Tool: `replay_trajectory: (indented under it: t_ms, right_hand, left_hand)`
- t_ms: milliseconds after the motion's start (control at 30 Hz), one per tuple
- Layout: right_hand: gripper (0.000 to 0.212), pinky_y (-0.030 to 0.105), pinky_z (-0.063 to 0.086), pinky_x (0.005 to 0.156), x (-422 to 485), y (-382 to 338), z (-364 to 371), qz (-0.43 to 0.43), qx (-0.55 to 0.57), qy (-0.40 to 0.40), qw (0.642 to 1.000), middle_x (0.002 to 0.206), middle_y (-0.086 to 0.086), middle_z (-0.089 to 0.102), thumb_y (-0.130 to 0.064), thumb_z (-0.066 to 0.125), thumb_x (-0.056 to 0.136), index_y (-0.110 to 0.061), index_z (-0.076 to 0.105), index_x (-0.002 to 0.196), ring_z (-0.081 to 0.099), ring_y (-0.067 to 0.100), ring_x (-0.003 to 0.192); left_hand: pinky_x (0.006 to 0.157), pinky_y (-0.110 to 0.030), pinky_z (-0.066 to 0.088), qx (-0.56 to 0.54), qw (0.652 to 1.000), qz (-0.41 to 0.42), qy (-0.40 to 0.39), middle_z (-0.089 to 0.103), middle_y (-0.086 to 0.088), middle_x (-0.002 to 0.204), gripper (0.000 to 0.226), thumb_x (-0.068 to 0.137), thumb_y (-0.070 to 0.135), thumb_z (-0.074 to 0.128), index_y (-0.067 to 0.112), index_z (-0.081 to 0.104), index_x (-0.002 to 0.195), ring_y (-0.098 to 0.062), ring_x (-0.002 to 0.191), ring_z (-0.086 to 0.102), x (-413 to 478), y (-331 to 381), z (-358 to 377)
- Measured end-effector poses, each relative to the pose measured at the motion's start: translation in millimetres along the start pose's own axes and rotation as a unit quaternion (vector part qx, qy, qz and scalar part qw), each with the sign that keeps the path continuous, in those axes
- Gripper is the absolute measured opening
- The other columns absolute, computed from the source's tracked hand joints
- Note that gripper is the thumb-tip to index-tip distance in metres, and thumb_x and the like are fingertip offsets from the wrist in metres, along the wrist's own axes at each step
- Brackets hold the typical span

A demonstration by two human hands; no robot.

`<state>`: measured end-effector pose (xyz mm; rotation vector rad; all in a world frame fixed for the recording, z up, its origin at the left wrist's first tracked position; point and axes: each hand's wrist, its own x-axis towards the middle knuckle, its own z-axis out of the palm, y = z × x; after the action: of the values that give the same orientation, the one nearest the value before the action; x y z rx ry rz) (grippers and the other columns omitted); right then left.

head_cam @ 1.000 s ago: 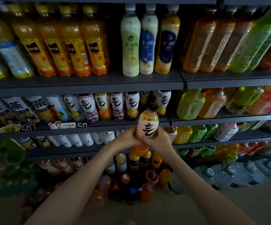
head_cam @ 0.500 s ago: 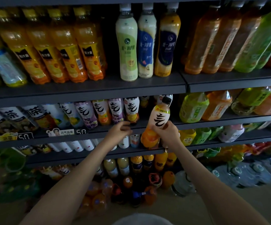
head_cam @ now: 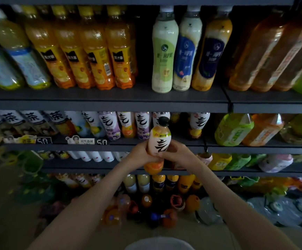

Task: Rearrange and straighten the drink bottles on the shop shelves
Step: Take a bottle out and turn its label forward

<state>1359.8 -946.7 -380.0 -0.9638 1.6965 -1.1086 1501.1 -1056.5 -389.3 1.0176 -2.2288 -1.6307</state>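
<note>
Here, the black-capped bottle [head_cam: 160,141] with the white label and orange base hangs nearly upright in the air, in front of the edge of the second shelf [head_cam: 117,147] and just ahead of a row of like-labelled bottles [head_cam: 126,124]. The left hand [head_cam: 139,155] wraps its fingers round the bottle's left side, and the right hand [head_cam: 177,152] grips it from the right, both clasped on its lower half. Above, on the top shelf [head_cam: 92,106], orange juice bottles [head_cam: 94,56] stand left of three tall pale bottles [head_cam: 186,51].

Price tags [head_cam: 102,142]: two, each reading 50, on shelf edge [head_cam: 117,146]. Picture label [head_cam: 79,140]: just left of the right-hand tag. Floor [head_cam: 5,213]: pale, bottom left.
</note>
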Motion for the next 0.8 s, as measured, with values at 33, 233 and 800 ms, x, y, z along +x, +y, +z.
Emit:
replay_trajectory:
  t_ms: [33, 233, 800]
  right_hand:
    - [0.047, 0.037, 0.055, 0.087, 2, 2, -1, 0.001, 0.006, -0.012, 1.0, 0.11, 0.001, 0.069, -0.028, 0.078, 0.077, -0.019, 0.059, 0.12, 0.066, 0.013, 0.099]
    - [0.045, 0.033, 0.051, 0.087, 28, 0, -7, 0.045, -0.068, 0.17, 0.982, 0.115, 0.0, 0.063, -0.033, 0.066, 0.086, -0.019, 0.051, 0.126, 0.058, 0.012, 0.099]
    - [0.063, 0.039, 0.051, 0.082, 116, 36, 29, -0.087, -0.104, 0.38, 0.915, 0.117, 0.016, 0.053, -0.033, 0.078, 0.074, 0.0, 0.045, 0.116, 0.054, 0.03, 0.107]
  left_hand:
    - [0.086, -0.029, 0.051, -0.03, 0.999, -0.013, 0.007, 0.064, 0.005, 0.115, 0.06, 0.066, 0.019, 0.086, 0.023, 0.055, 0.118, -0.012, 0.106, 0.06, -3, -5, -2]
    - [0.089, -0.033, 0.05, -0.109, 0.988, -0.078, 0.076, 0.063, 0.006, 0.115, 0.069, 0.07, 0.014, 0.083, 0.021, 0.049, 0.13, -0.016, 0.108, 0.06, -15, -26, -23]
    - [0.094, -0.039, 0.049, -0.157, 0.978, -0.006, 0.135, 0.066, 0.004, 0.114, 0.059, 0.068, 0.013, 0.084, 0.022, 0.056, 0.119, -0.015, 0.107, 0.061, 22, -96, -27]
